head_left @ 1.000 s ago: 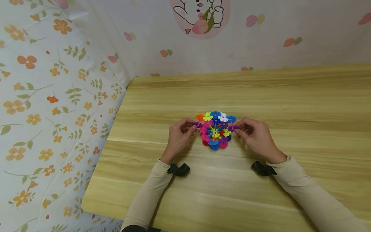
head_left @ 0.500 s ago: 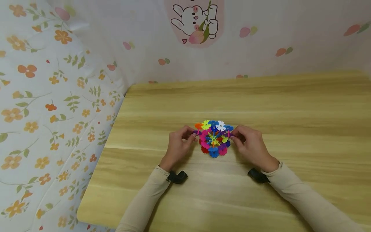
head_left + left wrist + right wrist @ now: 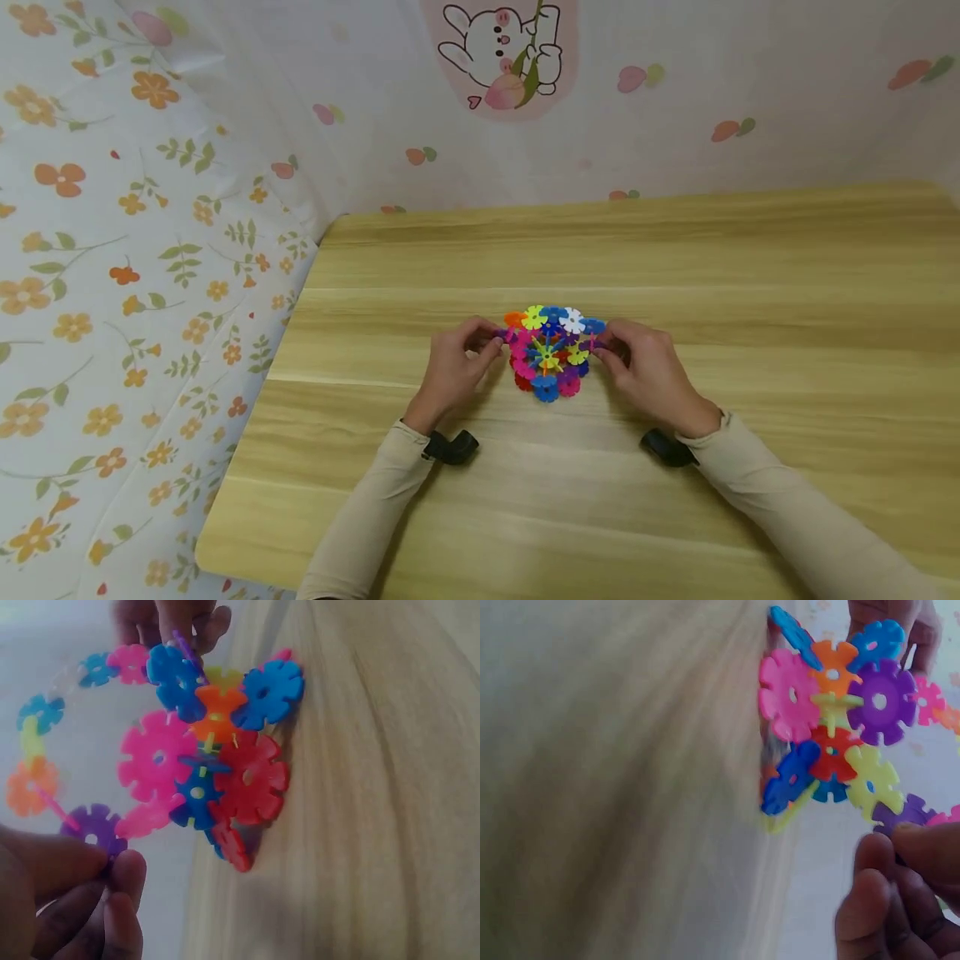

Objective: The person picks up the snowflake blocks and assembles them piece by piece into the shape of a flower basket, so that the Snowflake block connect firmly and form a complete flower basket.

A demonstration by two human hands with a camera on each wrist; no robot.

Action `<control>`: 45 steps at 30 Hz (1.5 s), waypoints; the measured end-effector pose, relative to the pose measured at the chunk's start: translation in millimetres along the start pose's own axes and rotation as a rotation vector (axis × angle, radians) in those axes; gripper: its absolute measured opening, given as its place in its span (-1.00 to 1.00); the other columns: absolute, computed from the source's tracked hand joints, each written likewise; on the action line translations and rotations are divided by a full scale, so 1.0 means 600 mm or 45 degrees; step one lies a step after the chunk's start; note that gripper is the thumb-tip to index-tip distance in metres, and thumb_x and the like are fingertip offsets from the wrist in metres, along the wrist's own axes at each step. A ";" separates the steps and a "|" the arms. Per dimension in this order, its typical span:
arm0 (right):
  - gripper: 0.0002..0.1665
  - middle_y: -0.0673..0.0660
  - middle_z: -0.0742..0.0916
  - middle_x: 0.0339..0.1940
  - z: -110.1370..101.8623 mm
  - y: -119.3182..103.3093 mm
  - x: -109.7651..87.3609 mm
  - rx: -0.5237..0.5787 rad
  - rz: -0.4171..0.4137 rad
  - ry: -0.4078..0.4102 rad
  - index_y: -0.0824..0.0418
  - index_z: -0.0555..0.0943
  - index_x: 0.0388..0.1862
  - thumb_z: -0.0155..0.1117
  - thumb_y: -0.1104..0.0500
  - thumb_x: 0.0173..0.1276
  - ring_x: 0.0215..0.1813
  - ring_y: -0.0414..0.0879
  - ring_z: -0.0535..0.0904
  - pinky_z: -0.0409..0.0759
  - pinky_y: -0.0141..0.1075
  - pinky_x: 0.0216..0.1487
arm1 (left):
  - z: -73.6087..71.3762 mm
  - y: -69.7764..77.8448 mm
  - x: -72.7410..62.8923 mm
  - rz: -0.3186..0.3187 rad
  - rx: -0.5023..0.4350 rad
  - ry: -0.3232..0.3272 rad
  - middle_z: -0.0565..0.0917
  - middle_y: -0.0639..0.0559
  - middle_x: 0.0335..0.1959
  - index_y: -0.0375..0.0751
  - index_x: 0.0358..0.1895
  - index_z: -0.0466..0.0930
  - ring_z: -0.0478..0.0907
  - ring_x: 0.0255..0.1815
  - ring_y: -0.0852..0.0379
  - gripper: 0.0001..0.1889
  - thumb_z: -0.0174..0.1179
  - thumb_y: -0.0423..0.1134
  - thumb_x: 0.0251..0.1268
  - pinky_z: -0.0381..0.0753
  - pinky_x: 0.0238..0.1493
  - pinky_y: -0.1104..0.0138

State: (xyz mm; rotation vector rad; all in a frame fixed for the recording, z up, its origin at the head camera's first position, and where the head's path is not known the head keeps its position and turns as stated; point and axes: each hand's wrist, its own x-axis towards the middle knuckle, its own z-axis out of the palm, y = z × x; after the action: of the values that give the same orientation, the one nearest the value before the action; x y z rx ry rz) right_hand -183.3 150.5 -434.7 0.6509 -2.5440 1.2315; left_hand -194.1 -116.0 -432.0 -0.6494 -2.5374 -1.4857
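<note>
A cluster of interlocked plastic snowflake discs (image 3: 551,354) stands on the wooden table (image 3: 675,267), and everything else here is placed relative to that cluster. It sits a little left of the table's middle, its lower discs touching the wood, its upper ring of orange, yellow, blue and white discs tilted toward the far wall.

The left hand (image 3: 455,371) is at the cluster's left side, thumb and fingertips pinching a purple disc (image 3: 94,831) on the outer edge; the left wrist view shows the fingers (image 3: 120,900) curled tightly round that disc. The right hand (image 3: 647,371) is at the cluster's right side, likewise grasping: its fingertips (image 3: 877,900) close on another purple disc (image 3: 907,814) at the rim. Both wrists rest low on the wood just nearer the person than the cluster, each with a black wrist mount (image 3: 448,447) beside the beige sleeve.

Beyond the cluster a wide band of bare wood runs to the table's far edge, which meets the wall cloth printed with a cartoon rabbit (image 3: 501,54). To the cluster's right the wood stretches open to the frame's edge. To its left the room is narrower: the table's left edge lies near the left hand, and a floral sheet (image 3: 112,292) hangs past it. Nearer the person than the cluster, open wood lies between the two forearms down to the rounded front corner.
</note>
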 end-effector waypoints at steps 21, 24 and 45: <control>-0.88 0.03 0.65 -0.51 -0.009 -0.010 0.015 -0.004 -0.017 0.012 0.25 0.58 -0.46 0.34 0.40 0.13 -0.53 -0.20 0.49 0.52 -0.33 -0.53 | 0.004 0.005 0.009 0.108 0.168 0.005 0.70 -0.08 -0.39 -0.39 -0.17 0.63 0.64 -0.41 0.20 -0.84 0.16 -0.37 0.27 0.58 -0.37 0.48; -0.87 0.03 0.65 -0.53 -0.008 -0.012 0.014 -0.014 -0.008 0.020 0.25 0.59 -0.46 0.35 0.41 0.12 -0.54 -0.20 0.49 0.52 -0.33 -0.54 | 0.004 0.007 0.011 0.176 0.309 -0.009 0.70 -0.08 -0.41 -0.41 -0.18 0.63 0.62 -0.46 0.22 -0.85 0.18 -0.40 0.24 0.55 -0.41 0.53; -0.89 0.03 0.64 -0.53 0.008 -0.013 0.002 -0.011 0.035 0.023 0.27 0.58 -0.46 0.33 0.42 0.13 -0.53 -0.19 0.51 0.53 -0.35 -0.53 | 0.002 -0.008 -0.001 0.143 0.299 -0.072 0.69 -0.06 -0.37 -0.36 -0.15 0.63 0.58 -0.44 0.23 -0.84 0.17 -0.38 0.25 0.54 -0.40 0.52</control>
State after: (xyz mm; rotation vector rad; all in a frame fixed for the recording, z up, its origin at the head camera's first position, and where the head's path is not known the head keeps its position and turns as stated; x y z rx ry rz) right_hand -180.4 142.2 -431.8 0.6021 -2.5498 1.2291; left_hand -195.3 -116.9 -436.5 -0.7917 -2.6136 -1.1265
